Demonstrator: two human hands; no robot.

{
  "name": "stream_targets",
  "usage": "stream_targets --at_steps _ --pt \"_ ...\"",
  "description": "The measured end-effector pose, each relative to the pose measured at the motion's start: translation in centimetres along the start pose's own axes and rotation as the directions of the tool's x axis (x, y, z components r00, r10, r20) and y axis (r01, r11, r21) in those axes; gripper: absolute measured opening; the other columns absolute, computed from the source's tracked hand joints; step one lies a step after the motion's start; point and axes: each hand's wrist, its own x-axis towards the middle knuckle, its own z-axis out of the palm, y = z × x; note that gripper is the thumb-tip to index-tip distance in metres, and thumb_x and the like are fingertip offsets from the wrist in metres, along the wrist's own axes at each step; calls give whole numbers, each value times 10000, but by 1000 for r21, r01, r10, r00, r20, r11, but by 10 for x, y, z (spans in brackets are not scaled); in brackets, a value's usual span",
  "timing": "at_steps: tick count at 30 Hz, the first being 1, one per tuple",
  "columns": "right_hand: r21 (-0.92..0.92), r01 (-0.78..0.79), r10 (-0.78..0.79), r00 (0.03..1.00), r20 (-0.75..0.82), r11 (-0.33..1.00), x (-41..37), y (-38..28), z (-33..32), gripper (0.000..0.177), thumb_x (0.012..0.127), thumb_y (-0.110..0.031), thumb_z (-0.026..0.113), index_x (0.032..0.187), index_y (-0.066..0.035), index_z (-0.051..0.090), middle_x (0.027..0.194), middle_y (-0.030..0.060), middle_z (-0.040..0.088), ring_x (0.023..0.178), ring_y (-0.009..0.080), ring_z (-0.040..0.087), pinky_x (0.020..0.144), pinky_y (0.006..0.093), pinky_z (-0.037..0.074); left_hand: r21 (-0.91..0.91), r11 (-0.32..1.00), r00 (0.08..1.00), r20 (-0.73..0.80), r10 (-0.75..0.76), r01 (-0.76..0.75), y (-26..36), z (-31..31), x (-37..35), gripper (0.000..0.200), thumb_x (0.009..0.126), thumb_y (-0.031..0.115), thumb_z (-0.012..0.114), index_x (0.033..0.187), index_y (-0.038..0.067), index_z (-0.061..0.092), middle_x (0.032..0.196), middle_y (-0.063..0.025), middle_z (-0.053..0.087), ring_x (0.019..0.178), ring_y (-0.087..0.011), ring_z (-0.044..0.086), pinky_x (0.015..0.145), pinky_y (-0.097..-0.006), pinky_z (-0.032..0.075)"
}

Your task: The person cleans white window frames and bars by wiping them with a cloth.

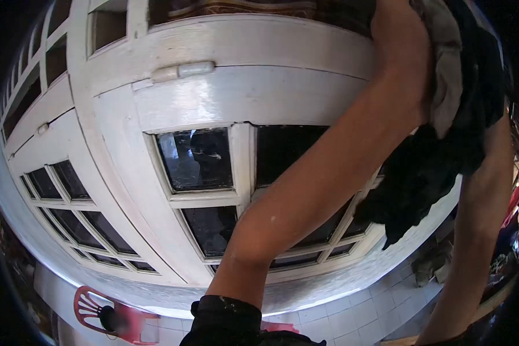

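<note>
My left arm reaches up across the view, and my left hand [401, 49] is at the top right edge with its fingers out of sight. Beside it hangs a bunched black cloth [427, 179], with a grey cloth [447, 69] lying along it. The black cloth droops to a ragged lower corner in front of the window panes. On the far right my right forearm [478, 213] rises behind the black cloth, which hides my right hand. The fingers' grip on the cloths does not show.
White wooden shutters [115, 150] with dark glass panes fill the wall ahead. A pale bolt [184, 71] sits on the upper frame. Below left stands a red plastic chair [134, 323] with a round black thing on it. Pale tiles [352, 314] cover the floor; clutter lies along the right edge.
</note>
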Motion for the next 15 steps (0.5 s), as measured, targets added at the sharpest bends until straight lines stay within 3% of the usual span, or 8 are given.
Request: stream_targets --at_steps 15 --pt "23 36 -35 999 -12 999 12 -7 4 706 928 -511 303 1423 -18 199 1471 194 184 1358 316 169 1084 429 206 207 974 954 -299 -26 91 5 26 -8 424 928 395 316 1083 67 535 964 -96 574 889 -225 576 788 -329 483"
